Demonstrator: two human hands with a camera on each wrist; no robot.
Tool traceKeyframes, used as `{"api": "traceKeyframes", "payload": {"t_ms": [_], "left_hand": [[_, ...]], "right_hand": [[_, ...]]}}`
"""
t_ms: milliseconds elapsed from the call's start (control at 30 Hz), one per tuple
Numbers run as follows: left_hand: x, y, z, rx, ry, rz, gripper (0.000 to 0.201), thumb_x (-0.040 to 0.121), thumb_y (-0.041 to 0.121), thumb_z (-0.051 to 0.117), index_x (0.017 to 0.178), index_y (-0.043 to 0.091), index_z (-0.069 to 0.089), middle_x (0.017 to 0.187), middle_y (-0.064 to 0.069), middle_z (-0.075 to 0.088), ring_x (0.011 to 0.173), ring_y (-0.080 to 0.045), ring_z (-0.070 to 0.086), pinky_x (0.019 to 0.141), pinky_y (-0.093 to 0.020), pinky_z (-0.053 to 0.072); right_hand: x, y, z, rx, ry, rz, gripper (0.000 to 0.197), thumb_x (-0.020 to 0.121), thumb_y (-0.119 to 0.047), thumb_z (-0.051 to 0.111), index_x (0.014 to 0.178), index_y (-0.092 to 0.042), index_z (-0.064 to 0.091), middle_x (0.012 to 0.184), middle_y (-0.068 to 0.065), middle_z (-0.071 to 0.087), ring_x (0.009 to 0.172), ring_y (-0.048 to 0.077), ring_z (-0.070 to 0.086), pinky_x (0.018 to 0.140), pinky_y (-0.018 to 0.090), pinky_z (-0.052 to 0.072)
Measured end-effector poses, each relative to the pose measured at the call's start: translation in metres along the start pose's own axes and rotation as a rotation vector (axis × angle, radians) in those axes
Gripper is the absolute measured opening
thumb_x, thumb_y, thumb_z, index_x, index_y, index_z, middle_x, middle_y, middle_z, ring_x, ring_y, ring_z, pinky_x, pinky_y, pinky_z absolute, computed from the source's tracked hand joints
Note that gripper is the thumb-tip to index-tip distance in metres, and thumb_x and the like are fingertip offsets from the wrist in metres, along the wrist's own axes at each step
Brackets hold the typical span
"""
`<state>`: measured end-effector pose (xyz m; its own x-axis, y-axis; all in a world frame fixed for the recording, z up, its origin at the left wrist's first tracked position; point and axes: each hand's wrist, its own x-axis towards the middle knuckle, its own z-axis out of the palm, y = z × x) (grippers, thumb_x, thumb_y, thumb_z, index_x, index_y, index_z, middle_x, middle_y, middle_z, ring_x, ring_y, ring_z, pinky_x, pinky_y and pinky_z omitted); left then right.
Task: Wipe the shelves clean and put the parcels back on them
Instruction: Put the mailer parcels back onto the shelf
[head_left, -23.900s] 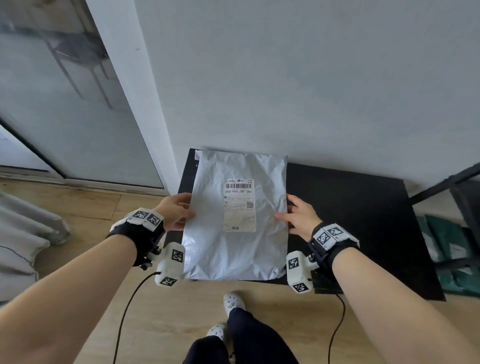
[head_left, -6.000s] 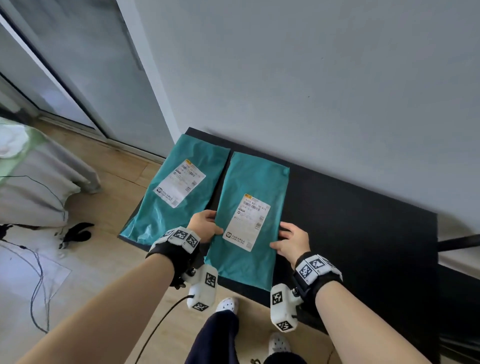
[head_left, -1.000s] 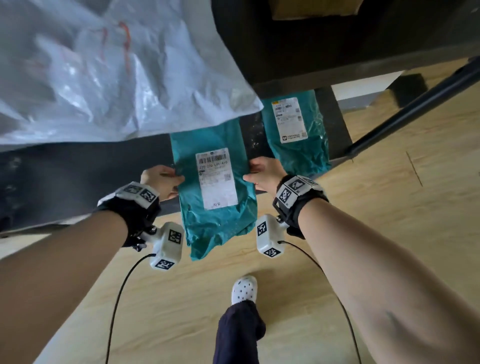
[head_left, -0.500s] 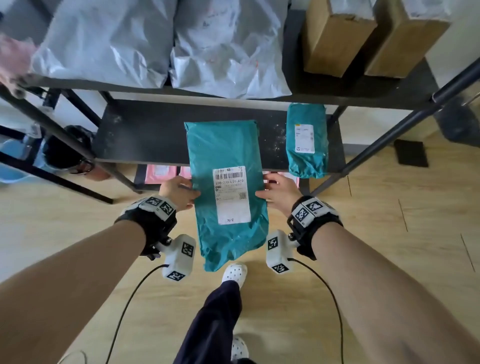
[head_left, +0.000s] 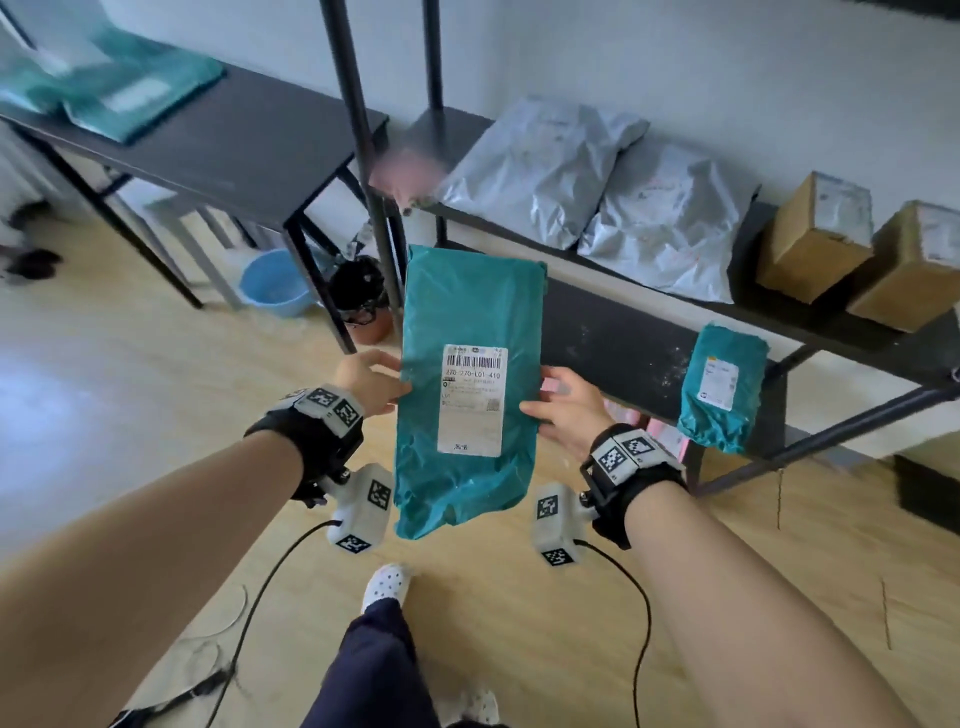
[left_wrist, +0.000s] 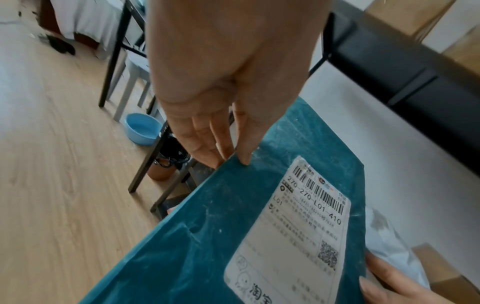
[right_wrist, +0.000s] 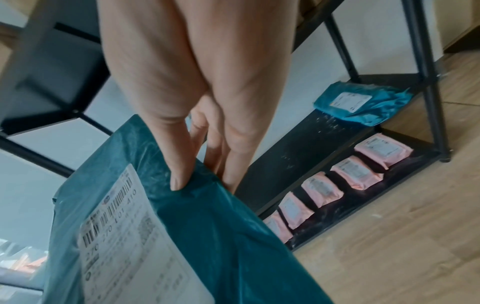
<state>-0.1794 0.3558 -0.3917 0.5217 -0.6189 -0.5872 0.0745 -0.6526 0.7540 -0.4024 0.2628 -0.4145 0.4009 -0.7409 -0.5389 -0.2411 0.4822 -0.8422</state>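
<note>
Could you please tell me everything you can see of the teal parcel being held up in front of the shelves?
The teal parcel is a flat, crinkled plastic mailer, dusted with pale specks. A white shipping label with a barcode faces the camera. It hangs clear of the shelves, its lower end sagging. The left hand and right hand pinch its side edges.

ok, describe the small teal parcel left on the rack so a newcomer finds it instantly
Start at the black metal rack against the wall. On its dusty middle shelf, at the right end, lies the small teal parcel, overhanging the front edge. It is alone on that shelf; grey bags and boxes sit above, pink packs below.
</note>
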Motion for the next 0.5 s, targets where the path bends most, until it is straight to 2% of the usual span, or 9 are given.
{"api": "traceKeyframes", "payload": {"t_ms": [67, 133, 200, 233, 300, 367, 400, 467, 500], "left_hand": [[0.001, 0.006, -0.032, -0.004, 0.039, -0.007, 0.025, 0.082, -0.005, 0.066, 0.075, 0.015, 0.052, 0.094, -0.016, 0.059, 0.084, -0.029, 0.058, 0.083, -0.041, 0.051], [0.008, 0.014, -0.066, -0.023, 0.094, -0.008, 0.025, 0.082, -0.005, 0.065, 0.075, 0.015, 0.053, 0.1, -0.015, 0.057, 0.089, -0.028, 0.056, 0.087, -0.041, 0.051], [0.019, 0.024, -0.101, -0.059, 0.136, -0.004, 0.02, 0.083, -0.007, 0.063, 0.081, 0.011, 0.055, 0.098, -0.013, 0.056, 0.089, -0.026, 0.056, 0.088, -0.042, 0.051], [0.025, 0.028, -0.118, -0.077, 0.14, 0.004, 0.018, 0.084, -0.008, 0.061, 0.089, 0.009, 0.056, 0.097, -0.012, 0.056, 0.089, -0.025, 0.056, 0.089, -0.042, 0.051], [0.042, 0.037, -0.154, -0.094, 0.129, 0.03, 0.027, 0.085, -0.011, 0.057, 0.107, 0.004, 0.058, 0.096, -0.013, 0.057, 0.086, -0.026, 0.056, 0.085, -0.042, 0.051], [0.06, 0.047, -0.192, -0.126, 0.115, 0.045, 0.031, 0.086, -0.015, 0.052, 0.113, 0.0, 0.057, 0.09, -0.013, 0.058, 0.074, -0.026, 0.056, 0.075, -0.039, 0.052], [0.071, 0.051, -0.211, -0.142, 0.104, 0.049, 0.029, 0.087, -0.015, 0.05, 0.111, 0.0, 0.057, 0.085, -0.012, 0.057, 0.071, -0.024, 0.055, 0.07, -0.034, 0.052], [0.091, 0.062, -0.248, -0.194, 0.077, 0.034, 0.02, 0.092, -0.011, 0.043, 0.096, 0.003, 0.057, 0.08, -0.01, 0.053, 0.068, -0.022, 0.053, 0.063, -0.029, 0.051], [0.102, 0.067, -0.264, -0.186, 0.062, 0.045, 0.022, 0.093, -0.009, 0.041, 0.088, 0.006, 0.056, 0.082, -0.011, 0.054, 0.068, -0.021, 0.053, 0.065, -0.026, 0.05]], "right_hand": [[0.004, -0.017, 0.033, 0.014, -0.047, -0.015, 0.054, 0.083, 0.017, 0.058, 0.131, -0.005, 0.046, 0.093, 0.012, 0.065, 0.097, 0.032, 0.063, 0.09, 0.049, 0.052], [0.013, -0.035, 0.067, 0.026, -0.09, -0.037, 0.055, 0.083, 0.018, 0.057, 0.132, -0.006, 0.046, 0.094, 0.012, 0.065, 0.095, 0.03, 0.062, 0.087, 0.047, 0.053], [0.023, -0.054, 0.102, 0.025, -0.138, -0.059, 0.056, 0.084, 0.017, 0.056, 0.133, -0.008, 0.046, 0.103, 0.013, 0.065, 0.095, 0.029, 0.063, 0.084, 0.043, 0.054], [0.03, -0.061, 0.119, 0.024, -0.154, -0.066, 0.057, 0.084, 0.017, 0.057, 0.134, -0.009, 0.046, 0.11, 0.016, 0.064, 0.097, 0.029, 0.063, 0.084, 0.042, 0.055], [0.046, -0.075, 0.153, 0.028, -0.17, -0.078, 0.059, 0.084, 0.015, 0.059, 0.136, -0.009, 0.045, 0.119, 0.019, 0.062, 0.102, 0.032, 0.064, 0.083, 0.042, 0.056], [0.063, -0.089, 0.187, 0.029, -0.177, -0.093, 0.058, 0.083, 0.014, 0.06, 0.135, -0.008, 0.046, 0.12, 0.02, 0.062, 0.1, 0.031, 0.065, 0.075, 0.038, 0.058], [0.071, -0.096, 0.203, 0.039, -0.178, -0.095, 0.057, 0.084, 0.015, 0.059, 0.134, -0.008, 0.046, 0.118, 0.02, 0.062, 0.096, 0.029, 0.066, 0.07, 0.034, 0.059], [0.087, -0.112, 0.236, 0.065, -0.181, -0.095, 0.056, 0.084, 0.017, 0.057, 0.133, -0.008, 0.046, 0.109, 0.018, 0.065, 0.087, 0.023, 0.067, 0.061, 0.028, 0.058], [0.096, -0.119, 0.251, 0.074, -0.181, -0.09, 0.056, 0.084, 0.019, 0.055, 0.133, -0.008, 0.046, 0.103, 0.016, 0.065, 0.083, 0.021, 0.066, 0.058, 0.026, 0.057]]}}
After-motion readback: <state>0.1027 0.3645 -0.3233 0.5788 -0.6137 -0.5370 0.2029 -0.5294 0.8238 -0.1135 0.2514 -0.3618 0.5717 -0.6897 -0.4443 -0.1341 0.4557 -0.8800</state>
